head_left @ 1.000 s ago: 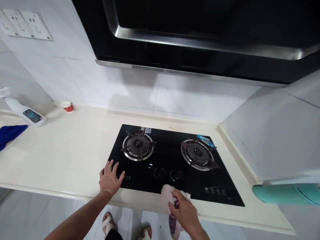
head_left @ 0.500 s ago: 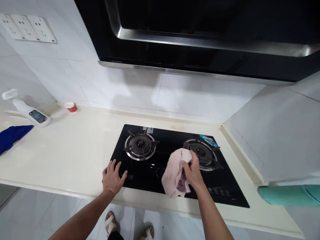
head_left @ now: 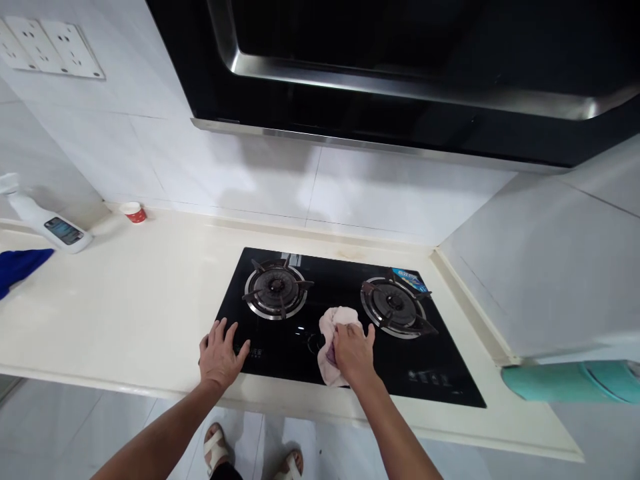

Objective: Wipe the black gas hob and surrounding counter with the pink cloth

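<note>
A pale pink cloth (head_left: 327,333) lies bunched on the black glass gas hob (head_left: 285,357), near its front middle. My right hand (head_left: 354,348) presses down on the cloth and grips it, covering part of it. With fingers spread, my left hand (head_left: 221,355) rests at the hob's front left corner, partly on the counter. The left burner (head_left: 276,287) and the right burner (head_left: 395,305) both carry dark pan supports. Beside the cloth, a round control knob (head_left: 315,343) shows in part.
A black range hood (head_left: 375,113) hangs low above the hob. Left on the counter (head_left: 150,300) are a white spray bottle (head_left: 55,223), a red paper cup (head_left: 134,212) and a blue cloth (head_left: 23,265). A green roll-shaped object (head_left: 565,381) juts in at right.
My right hand has lowered the cloth onto the hob and shifted it left, away from the right burner. My left hand stays at the hob's corner. The view has shifted slightly.
</note>
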{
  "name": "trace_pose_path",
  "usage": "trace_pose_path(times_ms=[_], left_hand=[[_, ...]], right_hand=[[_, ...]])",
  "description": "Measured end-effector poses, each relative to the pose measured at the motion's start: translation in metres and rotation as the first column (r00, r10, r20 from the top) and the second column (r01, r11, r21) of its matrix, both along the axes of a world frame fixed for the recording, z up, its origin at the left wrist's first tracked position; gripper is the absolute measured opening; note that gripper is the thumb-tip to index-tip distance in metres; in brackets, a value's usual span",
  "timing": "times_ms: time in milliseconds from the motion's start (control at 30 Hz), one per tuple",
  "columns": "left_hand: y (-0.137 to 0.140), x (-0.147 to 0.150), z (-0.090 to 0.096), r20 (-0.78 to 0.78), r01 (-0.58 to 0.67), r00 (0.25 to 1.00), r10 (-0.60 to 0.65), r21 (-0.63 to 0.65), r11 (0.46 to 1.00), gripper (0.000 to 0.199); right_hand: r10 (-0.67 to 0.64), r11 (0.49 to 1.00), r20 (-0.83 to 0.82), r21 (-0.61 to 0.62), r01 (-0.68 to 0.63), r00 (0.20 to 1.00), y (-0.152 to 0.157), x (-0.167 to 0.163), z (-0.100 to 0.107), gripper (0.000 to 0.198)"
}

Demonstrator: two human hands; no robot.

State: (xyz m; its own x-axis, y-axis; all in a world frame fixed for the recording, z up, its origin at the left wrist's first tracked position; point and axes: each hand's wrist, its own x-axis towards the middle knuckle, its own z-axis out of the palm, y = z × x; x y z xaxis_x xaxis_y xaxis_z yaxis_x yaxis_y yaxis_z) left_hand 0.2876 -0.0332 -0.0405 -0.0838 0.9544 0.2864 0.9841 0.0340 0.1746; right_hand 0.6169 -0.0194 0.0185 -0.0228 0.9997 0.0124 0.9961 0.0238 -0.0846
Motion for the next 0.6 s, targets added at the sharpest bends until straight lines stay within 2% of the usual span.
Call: trace_pose_path(times_ms=[100, 200, 367, 500, 600], left_hand=[[0.000, 0.000, 0.000, 0.002, -0.001, 1.000, 0.001, -0.004, 1.000, 0.055], [0.001, 0.000, 0.001, -0.003, -0.008, 1.000, 0.008, -0.010, 1.000, 0.056], [0.000, -0.001, 0.002, -0.005, -0.005, 1.000, 0.005, -0.013, 1.000, 0.056], [0.000, -0.001, 0.000, 0.001, -0.005, 1.000, 0.005, -0.006, 1.000, 0.056], [0.000, -0.001, -0.001, 0.004, -0.003, 1.000, 0.003, -0.008, 1.000, 0.056]], right_hand=[[0.051, 0.996, 0.021, 0.079, -0.052, 0.999, -0.020, -0.003, -0.005, 0.038], [0.064, 0.987, 0.031, 0.144, -0.068, 0.997, -0.038, -0.006, -0.018, 0.036], [0.003, 0.977, 0.020, 0.215, -0.007, 1.000, -0.070, -0.007, -0.046, 0.042], [-0.038, 0.986, -0.080, 0.161, 0.050, 0.996, -0.095, 0.001, -0.054, 0.051], [-0.118, 0.988, -0.262, 0.062, 0.138, 0.958, -0.111, 0.008, -0.058, 0.050]])
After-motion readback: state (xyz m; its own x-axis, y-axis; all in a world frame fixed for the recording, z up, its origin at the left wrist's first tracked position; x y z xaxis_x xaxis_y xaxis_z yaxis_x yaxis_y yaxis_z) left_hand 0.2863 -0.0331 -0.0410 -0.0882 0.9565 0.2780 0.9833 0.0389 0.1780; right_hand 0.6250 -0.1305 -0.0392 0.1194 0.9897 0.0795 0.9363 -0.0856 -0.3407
